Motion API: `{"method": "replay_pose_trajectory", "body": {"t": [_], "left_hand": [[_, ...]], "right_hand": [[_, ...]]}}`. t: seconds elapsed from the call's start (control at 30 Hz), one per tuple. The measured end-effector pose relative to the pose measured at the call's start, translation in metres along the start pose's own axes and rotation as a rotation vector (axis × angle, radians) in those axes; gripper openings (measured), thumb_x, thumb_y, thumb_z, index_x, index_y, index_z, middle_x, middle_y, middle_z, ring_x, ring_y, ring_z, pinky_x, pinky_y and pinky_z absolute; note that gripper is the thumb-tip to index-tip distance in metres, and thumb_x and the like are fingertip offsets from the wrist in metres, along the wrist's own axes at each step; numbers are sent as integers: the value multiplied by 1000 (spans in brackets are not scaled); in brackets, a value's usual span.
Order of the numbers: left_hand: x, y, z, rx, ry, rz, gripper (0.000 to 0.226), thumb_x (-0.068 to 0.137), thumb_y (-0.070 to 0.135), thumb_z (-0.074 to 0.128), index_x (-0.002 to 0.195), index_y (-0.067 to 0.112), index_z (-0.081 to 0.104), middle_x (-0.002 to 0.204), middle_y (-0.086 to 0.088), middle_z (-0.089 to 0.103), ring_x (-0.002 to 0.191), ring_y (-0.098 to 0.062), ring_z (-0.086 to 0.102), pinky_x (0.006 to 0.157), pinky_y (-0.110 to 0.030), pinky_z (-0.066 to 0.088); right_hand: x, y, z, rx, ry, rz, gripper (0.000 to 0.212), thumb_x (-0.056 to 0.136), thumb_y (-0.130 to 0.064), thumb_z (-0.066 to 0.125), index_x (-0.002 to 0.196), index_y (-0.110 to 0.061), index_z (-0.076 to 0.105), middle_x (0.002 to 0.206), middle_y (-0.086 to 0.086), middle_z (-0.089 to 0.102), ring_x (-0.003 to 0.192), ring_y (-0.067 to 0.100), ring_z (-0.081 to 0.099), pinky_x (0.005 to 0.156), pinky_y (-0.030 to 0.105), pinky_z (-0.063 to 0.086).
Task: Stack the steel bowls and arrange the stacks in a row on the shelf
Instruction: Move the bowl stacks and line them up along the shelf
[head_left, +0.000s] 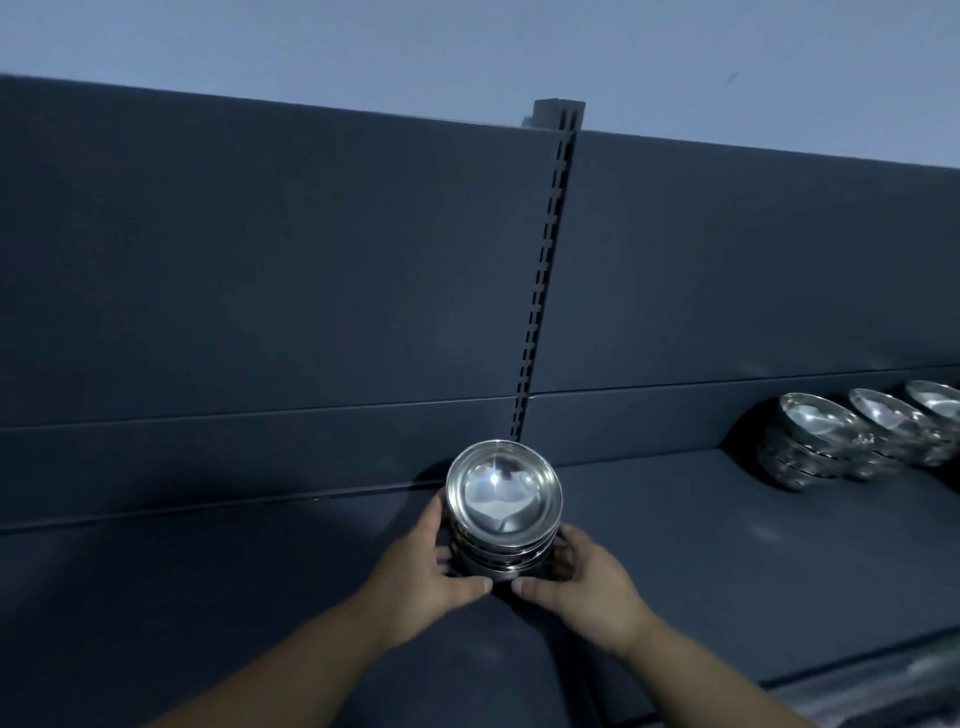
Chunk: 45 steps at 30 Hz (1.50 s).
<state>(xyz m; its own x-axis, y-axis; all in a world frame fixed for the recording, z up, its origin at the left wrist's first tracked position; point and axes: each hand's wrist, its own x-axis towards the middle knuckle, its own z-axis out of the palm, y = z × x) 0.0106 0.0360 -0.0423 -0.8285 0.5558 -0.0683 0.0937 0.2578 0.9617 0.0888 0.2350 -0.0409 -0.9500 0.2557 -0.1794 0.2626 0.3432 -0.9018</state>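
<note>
- Holding a stack of shiny round steel bowls (504, 506) between both hands, low on its sides, just in front of the slotted dark metal upright post (545, 270) at the middle of the view.
- Curls the left hand (426, 564) round the stack's left side, fingers tucked behind it and thumb laid across the near face of the lowest bowl.
- Curls the right hand (587, 577) round the right side in the same manner, thumb pointing left along the base.
- Sets the two thumb tips near each other at the front of the stack, not quite touching.
- Shows the top bowl's hollow facing up, bright with a pale reflection, with the rims of several nested bowls visible beneath.
- Sits over the flat dark grey shelf (701, 545), close to its back edge; cannot tell whether the base rests on the surface or hangs just above.
- Throws a dark shadow leftward onto the shelf.
- Stands well apart from three further bowl stacks in a row along the back at far right: the nearest stack (810, 441), the middle stack (883, 431), and the farthest stack (940, 415), cut off by the frame edge.
- Backs onto tall dark grey back panels (260, 260), with a pale blue-grey wall (467, 41) above.
</note>
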Motion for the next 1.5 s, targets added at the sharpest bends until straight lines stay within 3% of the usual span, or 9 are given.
{"method": "replay_pose_trajectory", "body": {"t": [0.1, 0.4, 0.47, 0.57, 0.73, 1.0, 1.2, 1.37, 1.5], "left_hand": [[-9, 11, 27, -2, -10, -24, 114, 52, 34, 86, 146, 39, 21, 119, 10, 63, 104, -10, 67, 95, -37, 53], [-27, 67, 164, -38, -7, -23, 98, 55, 29, 87, 138, 40, 36, 121, 16, 60, 102, -9, 67, 90, -31, 56], [-29, 82, 199, -82, -15, 2, 83, 67, 15, 84, 135, 32, 40, 119, 14, 60, 94, -6, 69, 80, -22, 56], [-25, 97, 246, -116, -23, 43, 68, 76, 8, 78, 126, 36, 41, 119, 14, 58, 87, -4, 70, 70, -16, 53], [-10, 107, 306, -180, -45, 25, 71, 69, 22, 82, 128, 33, 44, 115, 8, 65, 90, -16, 72, 79, -27, 56], [52, 117, 346, -193, -102, 28, 95, 53, 40, 83, 137, 28, 41, 121, 6, 64, 100, -15, 69, 93, -38, 54], [113, 118, 351, -170, -97, 11, 99, 49, 48, 87, 136, 33, 42, 120, 7, 65, 103, -16, 69, 96, -44, 52], [142, 123, 355, -177, -122, 4, 87, 53, 39, 83, 130, 32, 44, 118, 10, 67, 105, -9, 67, 98, -38, 51], [150, 127, 362, -114, -108, 12, 76, 58, 37, 81, 126, 34, 45, 118, 13, 67, 107, -1, 64, 94, -25, 51]], "right_hand": [[-21, 8, -27, 72, -12, 9, 65, 66, -18, 88, 121, -24, 52, 100, -9, 72, 91, -1, 69, 79, 14, 52], [-104, 49, -151, 156, -3, 29, 58, 72, -32, 84, 122, -19, 59, 106, -5, 74, 101, 5, 69, 93, 25, 53], [-121, 57, -180, 139, 5, 35, 49, 74, -46, 78, 116, -28, 60, 104, -12, 72, 99, 0, 67, 89, 19, 51], [-140, 74, -221, 69, 64, 59, 71, 61, -81, 60, 116, -36, 60, 109, -16, 69, 102, 1, 64, 95, 27, 50], [-148, 104, -272, 95, 130, 108, 88, 56, -91, 52, 119, -30, 63, 111, -11, 70, 104, 7, 66, 99, 37, 50], [-116, 119, -320, 121, 203, 174, 83, 57, -90, 51, 117, -33, 63, 112, -12, 69, 107, 9, 64, 101, 36, 49], [-71, 114, -343, 181, 221, 175, 46, 85, -64, 52, 115, -30, 63, 107, -16, 67, 98, 0, 62, 82, 18, 45], [-37, 124, -356, 188, 204, 193, 79, 62, -86, 54, 118, -32, 65, 113, -12, 71, 107, 7, 64, 104, 34, 46], [-18, 132, -370, 192, 175, 202, 92, 48, -93, 55, 118, -34, 65, 114, -12, 71, 110, 9, 64, 105, 37, 46]]}}
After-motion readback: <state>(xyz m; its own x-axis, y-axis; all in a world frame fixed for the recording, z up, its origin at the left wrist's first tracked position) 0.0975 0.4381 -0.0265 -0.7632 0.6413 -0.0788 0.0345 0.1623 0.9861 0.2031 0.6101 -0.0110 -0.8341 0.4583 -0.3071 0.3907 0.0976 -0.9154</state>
